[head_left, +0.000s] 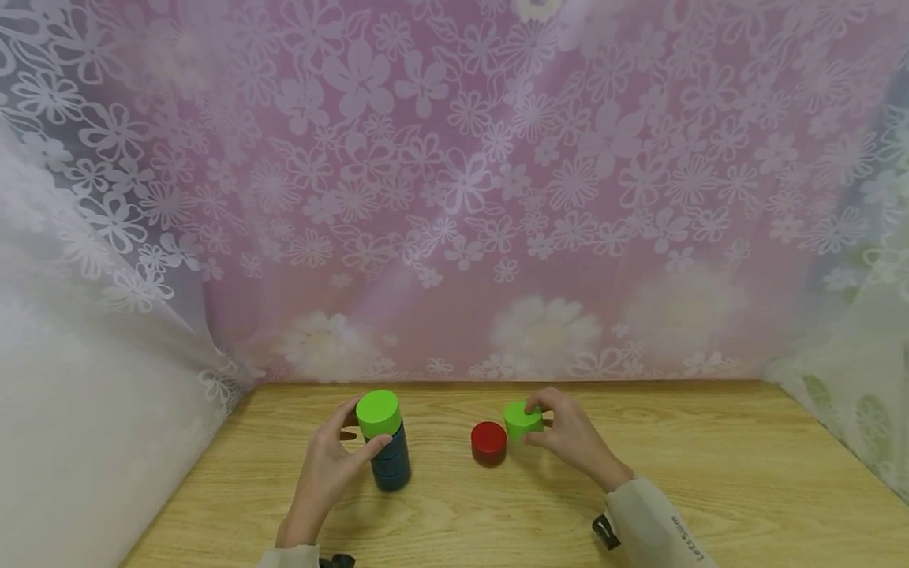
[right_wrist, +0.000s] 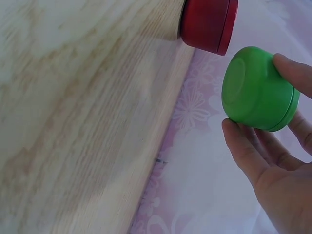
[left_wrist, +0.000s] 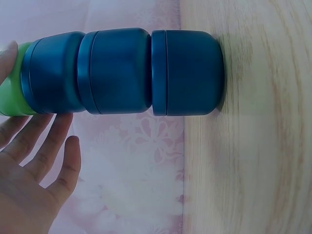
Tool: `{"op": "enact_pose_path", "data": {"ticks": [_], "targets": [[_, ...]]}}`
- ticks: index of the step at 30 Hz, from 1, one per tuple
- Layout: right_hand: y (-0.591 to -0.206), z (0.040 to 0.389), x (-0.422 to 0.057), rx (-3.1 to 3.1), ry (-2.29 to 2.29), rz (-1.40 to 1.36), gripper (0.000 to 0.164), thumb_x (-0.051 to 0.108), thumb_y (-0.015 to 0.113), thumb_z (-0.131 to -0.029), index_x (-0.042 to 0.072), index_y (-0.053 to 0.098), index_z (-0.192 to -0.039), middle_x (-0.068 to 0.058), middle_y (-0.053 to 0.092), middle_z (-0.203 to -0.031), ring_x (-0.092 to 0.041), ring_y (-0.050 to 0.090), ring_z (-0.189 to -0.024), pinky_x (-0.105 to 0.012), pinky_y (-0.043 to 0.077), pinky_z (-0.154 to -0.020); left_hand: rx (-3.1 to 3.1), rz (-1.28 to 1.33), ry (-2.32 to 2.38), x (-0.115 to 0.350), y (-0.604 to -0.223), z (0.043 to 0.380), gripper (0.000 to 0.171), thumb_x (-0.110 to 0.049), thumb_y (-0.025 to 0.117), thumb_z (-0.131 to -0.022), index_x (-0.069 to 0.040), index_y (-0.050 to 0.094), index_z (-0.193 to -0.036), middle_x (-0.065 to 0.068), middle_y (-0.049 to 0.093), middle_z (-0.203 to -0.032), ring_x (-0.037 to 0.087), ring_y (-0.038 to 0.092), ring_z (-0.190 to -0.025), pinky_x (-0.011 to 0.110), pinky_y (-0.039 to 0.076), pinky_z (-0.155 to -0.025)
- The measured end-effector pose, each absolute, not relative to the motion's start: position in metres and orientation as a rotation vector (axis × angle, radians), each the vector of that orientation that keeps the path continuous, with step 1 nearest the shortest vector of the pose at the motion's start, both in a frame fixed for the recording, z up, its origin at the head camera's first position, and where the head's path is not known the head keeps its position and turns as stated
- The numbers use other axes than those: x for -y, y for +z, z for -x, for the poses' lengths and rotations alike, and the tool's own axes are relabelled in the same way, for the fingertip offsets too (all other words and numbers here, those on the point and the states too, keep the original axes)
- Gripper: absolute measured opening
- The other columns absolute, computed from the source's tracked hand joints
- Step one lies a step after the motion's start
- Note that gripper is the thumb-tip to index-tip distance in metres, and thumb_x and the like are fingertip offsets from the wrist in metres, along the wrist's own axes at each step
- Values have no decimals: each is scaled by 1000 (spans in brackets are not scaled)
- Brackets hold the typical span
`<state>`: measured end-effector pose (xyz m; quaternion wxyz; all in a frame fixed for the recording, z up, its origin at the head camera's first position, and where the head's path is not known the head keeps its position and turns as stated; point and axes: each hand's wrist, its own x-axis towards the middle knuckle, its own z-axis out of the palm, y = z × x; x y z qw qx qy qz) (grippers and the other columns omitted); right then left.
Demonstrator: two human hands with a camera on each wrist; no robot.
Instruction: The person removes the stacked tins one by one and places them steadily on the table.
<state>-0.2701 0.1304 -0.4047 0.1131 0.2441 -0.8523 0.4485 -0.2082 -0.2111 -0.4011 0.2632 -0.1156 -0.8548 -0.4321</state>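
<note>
Three blue tins (left_wrist: pixel 119 70) stand stacked upright on the table, and a green tin (head_left: pixel 379 413) sits on top of them. My left hand (head_left: pixel 328 461) holds this green tin between thumb and fingers, some fingertips reaching the uppermost blue tin. To the right, my right hand (head_left: pixel 571 434) pinches a second green tin (right_wrist: pixel 258 90) by its sides. In the right wrist view that tin is tilted and raised off the tabletop. A red tin (head_left: pixel 488 444) stands on the table just left of it, a small gap between them in the right wrist view.
The wooden table (head_left: pixel 454 521) runs back to a pink floral cloth (head_left: pixel 454 237) hanging behind it. White floral cloth (head_left: pixel 85 379) borders the left side, with more on the right. A black strap piece (head_left: pixel 606 532) shows by the right sleeve.
</note>
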Motion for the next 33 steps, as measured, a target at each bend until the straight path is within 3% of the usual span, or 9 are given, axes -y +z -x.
{"op": "enact_pose_path", "data": {"ticks": [13,21,33], "targets": [[-406,271,-135,2534,1259,-772,34,-6,88,-70,4,62,-89,-8,61,-97,-28,62,-92,-36,60,-75,2313,300,-1185,211,-400,210,63,-10,87,-81,1,59,-136,10,69,-114,25,65,-98,49,55,-80],[-410,273,-136,2583,1139,-773,35,-3,91,-68,6,63,-88,-9,65,-100,-31,64,-91,-42,59,-74,2308,306,-1179,210,-399,209,61,-12,87,-82,0,59,-136,9,70,-114,25,65,-98,50,55,-80],[-415,273,-135,2715,1172,-759,32,-6,87,-68,6,62,-85,-9,65,-101,-31,64,-92,-41,56,-75,2319,297,-1197,210,-399,208,61,-14,86,-83,-1,59,-136,9,69,-114,25,64,-99,50,55,-81]]}}
